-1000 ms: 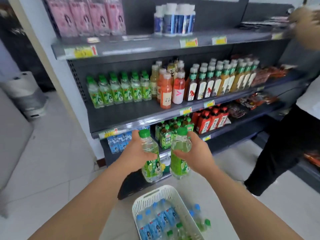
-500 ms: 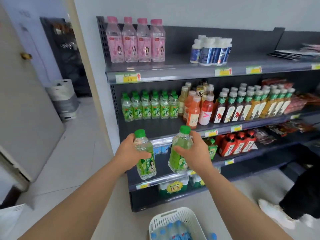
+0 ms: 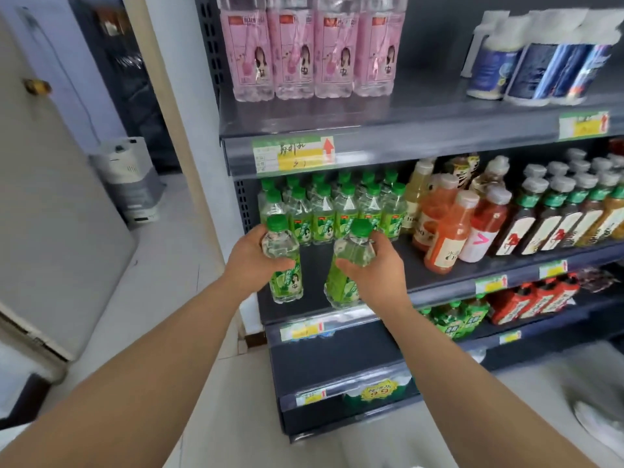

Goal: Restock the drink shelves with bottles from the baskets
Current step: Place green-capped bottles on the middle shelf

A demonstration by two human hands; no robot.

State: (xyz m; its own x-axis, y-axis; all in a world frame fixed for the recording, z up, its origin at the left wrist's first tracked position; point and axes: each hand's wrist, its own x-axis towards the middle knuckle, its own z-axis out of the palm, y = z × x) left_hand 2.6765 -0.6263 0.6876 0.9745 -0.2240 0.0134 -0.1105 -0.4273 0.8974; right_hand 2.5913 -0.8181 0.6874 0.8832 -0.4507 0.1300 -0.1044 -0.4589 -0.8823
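My left hand [image 3: 251, 256] grips the left bottle [image 3: 287, 282] and my right hand [image 3: 374, 270] grips the right bottle [image 3: 355, 246]. Both bottles are clear plastic with a green cap and a green label. They are in the air just before the middle shelf [image 3: 415, 268], in front of the row of matching bottles [image 3: 337, 214], and the right one leans a little.

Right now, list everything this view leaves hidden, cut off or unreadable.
Head view:
- Pink bottles: caps cut off by the top edge.
- Price tag: handwriting too blurred to read.
- Shelved green bottles: rear rows hidden behind the front row.
- Right bottle: label print unreadable, partly behind the right hand.
- Baskets: outside the frame.
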